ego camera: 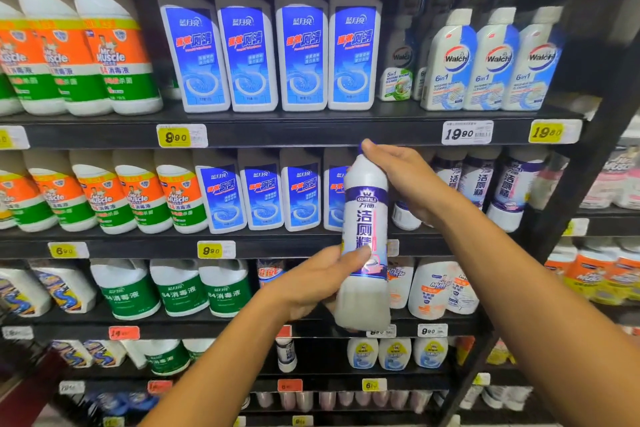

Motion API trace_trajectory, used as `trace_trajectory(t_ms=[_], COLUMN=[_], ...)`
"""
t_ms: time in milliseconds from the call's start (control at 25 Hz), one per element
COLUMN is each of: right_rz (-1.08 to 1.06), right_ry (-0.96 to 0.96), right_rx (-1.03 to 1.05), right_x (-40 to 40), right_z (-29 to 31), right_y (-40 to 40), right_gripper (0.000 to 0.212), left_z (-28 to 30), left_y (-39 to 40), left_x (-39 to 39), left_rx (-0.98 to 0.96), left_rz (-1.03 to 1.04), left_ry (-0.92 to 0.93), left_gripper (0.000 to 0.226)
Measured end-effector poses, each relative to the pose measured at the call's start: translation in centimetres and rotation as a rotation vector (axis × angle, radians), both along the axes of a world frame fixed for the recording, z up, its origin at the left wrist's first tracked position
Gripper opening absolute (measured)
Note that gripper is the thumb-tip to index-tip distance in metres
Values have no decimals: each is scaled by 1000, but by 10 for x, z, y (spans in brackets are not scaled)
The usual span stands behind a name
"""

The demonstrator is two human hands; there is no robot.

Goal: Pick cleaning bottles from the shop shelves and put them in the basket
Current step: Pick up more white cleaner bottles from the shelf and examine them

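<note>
Fingers of both hands, left hand (313, 282) and right hand (401, 177), clamp the white bottle (365, 239) upright, clear of the shelf edges (277, 135).

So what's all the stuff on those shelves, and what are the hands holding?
Wanli toilet cleaner bottle: one, white with purple band, held in front of the shelves.
Mr Muscle bottles: several, orange and green labels, top and second shelves, left.
Blue-label toilet cleaner bottles: four on top shelf middle, more below.
Walch washing machine cleaner bottles: white and blue, top shelf right.
Green-label disinfectant jugs: three, third shelf.
Price tags: mostly yellow, on shelf edges.
Left hand: grips the held bottle's lower half.
Right hand: holds its neck and cap.
</note>
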State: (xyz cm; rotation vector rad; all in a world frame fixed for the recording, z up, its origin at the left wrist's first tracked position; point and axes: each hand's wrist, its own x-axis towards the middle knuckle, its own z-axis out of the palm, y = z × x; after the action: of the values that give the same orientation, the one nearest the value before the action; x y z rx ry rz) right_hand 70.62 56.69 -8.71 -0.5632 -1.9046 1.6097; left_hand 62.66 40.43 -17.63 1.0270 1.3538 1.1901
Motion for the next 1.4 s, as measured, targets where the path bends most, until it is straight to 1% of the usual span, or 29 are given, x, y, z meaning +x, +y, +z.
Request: trace_trajectory(t_ms=[120,200,320,440,480,520,560,640,680,720,760,800,840,920,960,1000,1040,1120,1200,1280,1320,1400], right_rz=[54,83,87,73,80,96,116,122,105,99,118,157,202,292,347,414,482,562,563,469,394,157], right_ry=[-72,-93,-128,-98,-95,-106,-125,-112,-61,11,91,169,243,374,438,496,538,561,523,433,389,332], right_rx=[-212,-350,-424,-469,-466,-452,-427,-402,-427,-475,-537,-604,-667,-771,-819,-855,-872,-874,-834,-706,-614,-358], right_x=[4,8,15,23,26,29,32,35,36,37,39,41,44,51,54,56,58,60,61,61,59,57], right_z=[-25,-40,-52,-51,-50,-49,-49,-52,-54,-56,-57,-57,-57,-55,-53,-52,-51,-51,-48,-40,-36,-27], right_y=[19,28,37,49,53,55,56,54,53,52,51,51,52,57,58,59,60,59,57,54,52,47], right_gripper=[27,23,23,23,24,26,29,35,34,30,26,25,26,31,32,32,33,34,35,31,26,13], left_z=[9,13,16,20,22,24,25,22,19,16,13,11,9,8,4,0,-4,-11,-14,-14,-14,-16], left_y=[5,11,19,27,31,33,36,42,44,46,47,46,44,42,42,44,47,52,55,56,56,60], left_x=[15,23,38,56,60,65,69,76,81,87,92,95,97,101,102,103,106,110,107,98,95,88], left_rx=[-116,-127,-135,-146,-142,-146,-155,-203,-244,-268,-266,-242,-194,-85,-42,-17,9,43,44,36,32,45], left_rz=[-11,-29,-31,108,179,247,304,380,399,419,423,403,352,223,179,162,162,168,156,142,153,212], left_ry=[-277,-357,-366,-278,-201,-64,145,708,987,1150,1180,1080,860,332,155,75,66,96,100,81,76,97], left_gripper=[52,53,45,42,44,48,50,54,55,60,64,65,65,67,68,67,67,66,61,53,52,61])
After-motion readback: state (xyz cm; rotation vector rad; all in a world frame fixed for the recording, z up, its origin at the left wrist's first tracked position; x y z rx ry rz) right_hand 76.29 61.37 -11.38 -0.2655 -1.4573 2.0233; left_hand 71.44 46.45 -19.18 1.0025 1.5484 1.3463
